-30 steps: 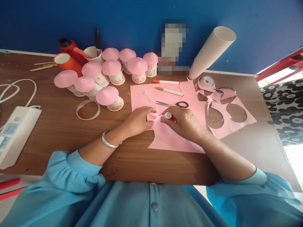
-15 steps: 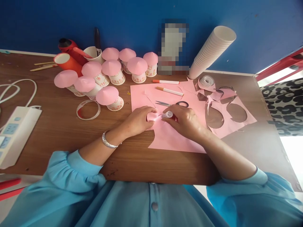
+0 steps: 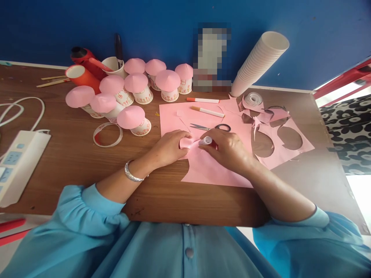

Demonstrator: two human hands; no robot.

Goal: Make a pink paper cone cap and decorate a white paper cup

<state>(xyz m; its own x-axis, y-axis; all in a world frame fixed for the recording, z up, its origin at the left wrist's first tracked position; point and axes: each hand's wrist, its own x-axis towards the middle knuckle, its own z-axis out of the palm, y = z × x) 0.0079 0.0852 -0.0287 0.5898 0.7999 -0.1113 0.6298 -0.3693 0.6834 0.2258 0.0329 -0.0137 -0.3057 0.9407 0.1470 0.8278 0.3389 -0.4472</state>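
Holding a small white tube [image 3: 205, 140] between thumb and fingers, the right hand [image 3: 228, 148] has shifted it very slightly to the right since the first picture, while the left hand [image 3: 169, 147] has stayed in place, pinching a curled piece of pink paper [image 3: 185, 143]. Both grips are nearly closed, each only as wide as what it has hold of. The tube and the piece sit side by side over a large pink sheet [image 3: 220, 172], which lies on the brown wooden table [image 3: 162, 193] with scissors [image 3: 199, 127] and two markers [image 3: 207, 112] on it. None of these has moved. To the right lie pink scraps [image 3: 278, 150] with round holes and a roll of tape [image 3: 253, 104]; behind them a tall stack of white cups [image 3: 257, 65] tilts near the blue wall [image 3: 145, 23]. Nine decorated cups [image 3: 169, 95] with pink cone tops stand or lean to the left, near a thin white ring [image 3: 108, 145]. A power strip [image 3: 27, 166] lies at the far left, and black-and-white flowered cloth [image 3: 348, 119] shows beyond the table's right edge.
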